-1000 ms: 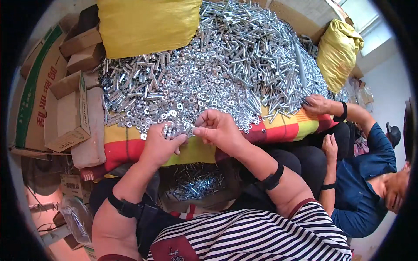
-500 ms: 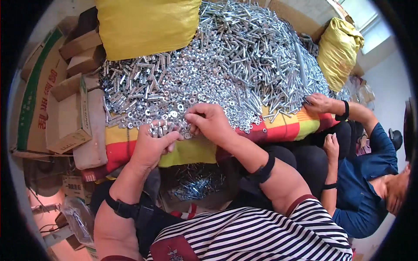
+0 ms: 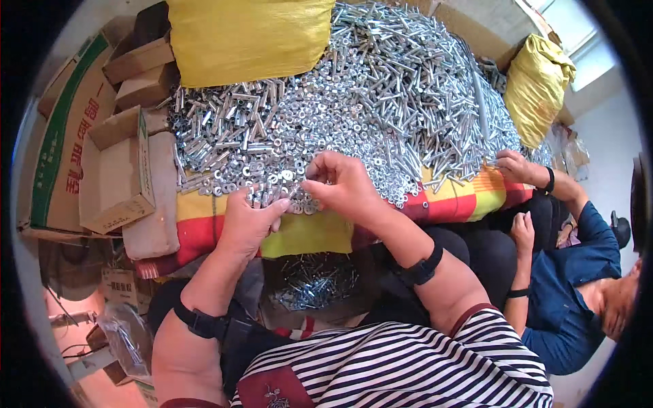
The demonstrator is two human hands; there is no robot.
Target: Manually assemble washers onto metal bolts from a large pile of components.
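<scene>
My left hand [image 3: 249,221] is closed around several shiny metal bolts [image 3: 258,197], whose upper ends stick up between thumb and fingers. Just right of it, my right hand [image 3: 348,189] has thumb and forefinger bent together at the edge of the washers. Whatever lies in that pinch is too small to make out. Both hands are over the near edge of a large heap, where loose washers and nuts [image 3: 320,129] lie. Metal sleeves [image 3: 224,126] are heaped to the left, and long bolts or pins [image 3: 425,88] to the right.
A yellow sack [image 3: 248,41] lies on the heap's far left; another yellow sack [image 3: 541,88] stands far right. Open cardboard boxes [image 3: 115,180] are at left. Below the checked cloth [image 3: 197,228] sits a box of bolts [image 3: 313,282]. At right, a co-worker's hand [image 3: 515,166] touches the heap.
The whole view has shifted slightly, so things appear a little further right. My right hand's fingers have curled a bit differently by the washers; my left hand keeps its hold on the bolts.
</scene>
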